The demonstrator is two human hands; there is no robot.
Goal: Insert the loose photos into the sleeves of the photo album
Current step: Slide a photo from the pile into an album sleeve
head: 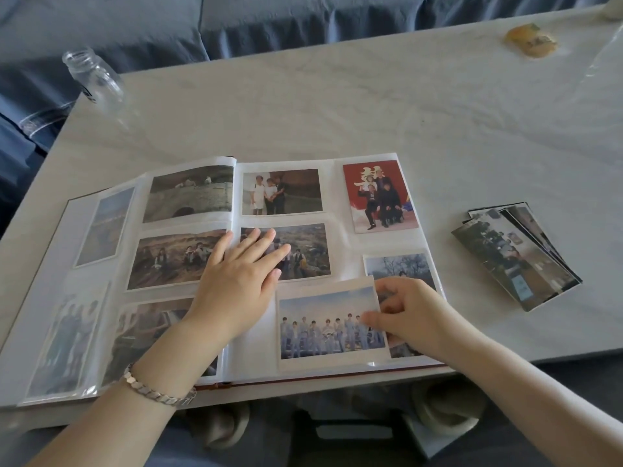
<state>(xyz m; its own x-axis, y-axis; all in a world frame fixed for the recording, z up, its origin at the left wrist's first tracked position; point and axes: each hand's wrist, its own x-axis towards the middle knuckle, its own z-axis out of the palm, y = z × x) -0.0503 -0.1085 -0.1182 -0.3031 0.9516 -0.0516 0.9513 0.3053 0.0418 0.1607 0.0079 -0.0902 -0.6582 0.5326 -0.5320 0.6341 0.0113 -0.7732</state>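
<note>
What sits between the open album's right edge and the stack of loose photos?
Nothing. In the head view, the strip of white table between the album and the stack of loose photos is bare.

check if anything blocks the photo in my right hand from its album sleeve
Nothing visible does: the sky-blue group photo, pinched by the right hand, lies over the bottom sleeve of the open white-paged album; the left hand presses above-left.

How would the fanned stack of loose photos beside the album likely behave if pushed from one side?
The stack of loose photos is already fanned, so a push would probably spread it further rather than shift it whole. The prints look thin and flat on the smooth table, so they likely slide easily and flex when lifted.
</note>
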